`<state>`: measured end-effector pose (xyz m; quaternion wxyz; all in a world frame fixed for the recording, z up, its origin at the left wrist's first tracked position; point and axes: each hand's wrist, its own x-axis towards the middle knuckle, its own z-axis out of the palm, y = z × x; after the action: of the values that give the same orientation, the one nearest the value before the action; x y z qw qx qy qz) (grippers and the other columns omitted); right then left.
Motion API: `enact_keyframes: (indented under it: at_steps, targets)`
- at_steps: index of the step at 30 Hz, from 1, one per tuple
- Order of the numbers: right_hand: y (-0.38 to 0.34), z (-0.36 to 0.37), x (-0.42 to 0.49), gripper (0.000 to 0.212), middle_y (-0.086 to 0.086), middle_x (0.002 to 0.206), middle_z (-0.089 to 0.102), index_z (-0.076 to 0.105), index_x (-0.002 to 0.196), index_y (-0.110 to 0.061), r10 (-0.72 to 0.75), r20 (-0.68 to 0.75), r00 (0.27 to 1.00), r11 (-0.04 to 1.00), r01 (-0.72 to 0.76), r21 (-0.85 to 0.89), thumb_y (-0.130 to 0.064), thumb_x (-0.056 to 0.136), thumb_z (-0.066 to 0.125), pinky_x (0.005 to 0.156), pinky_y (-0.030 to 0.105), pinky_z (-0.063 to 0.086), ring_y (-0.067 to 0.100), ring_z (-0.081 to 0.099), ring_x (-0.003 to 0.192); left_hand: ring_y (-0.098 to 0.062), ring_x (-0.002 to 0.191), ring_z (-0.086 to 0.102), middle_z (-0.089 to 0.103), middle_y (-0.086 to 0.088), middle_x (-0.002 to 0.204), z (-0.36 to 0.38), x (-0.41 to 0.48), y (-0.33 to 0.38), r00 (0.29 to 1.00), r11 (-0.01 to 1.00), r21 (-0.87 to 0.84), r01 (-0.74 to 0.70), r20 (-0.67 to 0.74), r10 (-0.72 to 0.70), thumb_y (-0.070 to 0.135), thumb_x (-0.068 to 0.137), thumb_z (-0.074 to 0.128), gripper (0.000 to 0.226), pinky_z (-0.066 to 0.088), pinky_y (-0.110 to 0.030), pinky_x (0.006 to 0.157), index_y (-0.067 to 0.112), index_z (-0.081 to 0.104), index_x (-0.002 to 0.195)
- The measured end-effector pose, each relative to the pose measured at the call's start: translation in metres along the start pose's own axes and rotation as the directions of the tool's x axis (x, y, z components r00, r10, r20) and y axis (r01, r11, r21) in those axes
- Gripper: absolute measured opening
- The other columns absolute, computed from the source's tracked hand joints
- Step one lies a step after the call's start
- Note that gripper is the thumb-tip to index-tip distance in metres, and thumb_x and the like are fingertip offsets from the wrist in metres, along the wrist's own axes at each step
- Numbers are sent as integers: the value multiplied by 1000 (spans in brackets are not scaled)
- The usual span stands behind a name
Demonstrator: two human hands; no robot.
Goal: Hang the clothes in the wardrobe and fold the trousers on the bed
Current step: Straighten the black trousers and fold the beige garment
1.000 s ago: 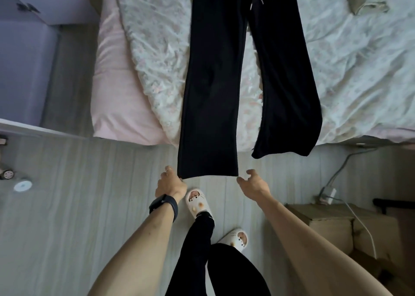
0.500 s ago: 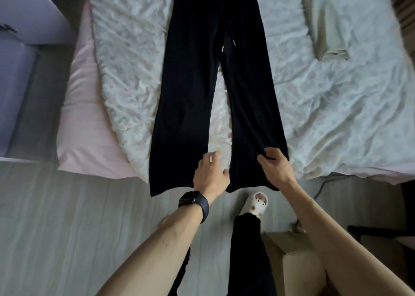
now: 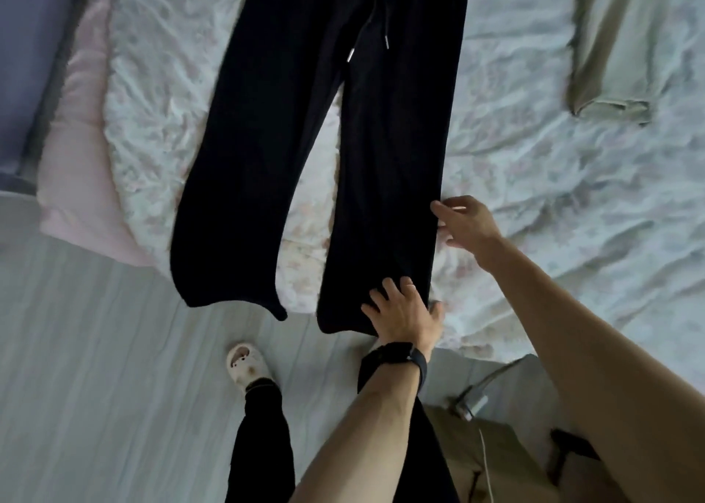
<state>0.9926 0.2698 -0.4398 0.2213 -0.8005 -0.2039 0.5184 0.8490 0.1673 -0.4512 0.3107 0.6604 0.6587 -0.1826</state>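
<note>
1. My left grip (image 3: 404, 313) has slid onto the leg end of the trousers (image 3: 290, 121), fingers flat, holding nothing.
2. My right grip (image 3: 463, 222) moved up to that leg's outer edge; I cannot tell if it pinches.
3. The trousers lie spread on the bed (image 3: 553, 197) ahead of both grips, so I think folding can start.
4. Their waistband is cut off from view.

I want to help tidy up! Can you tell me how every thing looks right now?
Bedspread: wrinkled.
Black trousers: spread flat on the bedspread, legs apart, hems hanging past its edge.
Drawstring: untied, ends loose.
Left hand: flat on one leg near its hem, fingers spread.
Right hand: open, fingertips touching that leg's outer edge.
Beige garment: lying on the bedspread, apart from the trousers.
</note>
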Motion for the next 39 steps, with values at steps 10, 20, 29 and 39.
enact_keyframes:
  at_steps: [10, 20, 29, 39]
  targets:
    - [-26, 7, 22, 19, 0, 89, 71, 67, 101, -21, 40, 99, 994, 998, -35, -56, -33, 90, 57, 53, 26, 53, 19, 69, 82, -39, 113, 53, 53, -12, 127, 2, 4, 0, 991, 992, 53, 117, 59, -120, 39, 89, 62, 54, 43, -54, 94, 12, 50, 134]
    - [-73, 70, -34, 19, -4, 76, 70, 65, 100, -19, -115, 108, 987, 987, 101, 128, -34, 91, 56, 46, 23, 50, 14, 70, 54, -24, 92, 69, 73, -4, 102, -65, -23, -166, 971, 898, -370, 236, 66, -228, 29, 92, 55, 35, 53, -31, 73, 21, 62, 126]
    - [-145, 230, -69, 19, -11, 54, 68, 56, 86, -20, -284, 55, 957, 957, 286, -37, -35, 96, 53, 57, 36, 63, 14, 72, 55, -29, 108, 65, 71, -16, 113, -98, 14, -334, 942, 801, -522, 292, 13, -335, 30, 100, 59, 35, 47, -32, 86, 2, 66, 119]
    - [-170, 322, -41, 24, 0, 76, 70, 54, 92, -18, -293, -113, 950, 926, 252, -280, -40, 100, 49, 75, 45, 62, 12, 73, 64, -25, 100, 67, 72, -4, 107, -95, 85, -431, 976, 829, -530, 179, -11, -218, 36, 102, 53, 28, 51, -33, 82, 17, 65, 119]
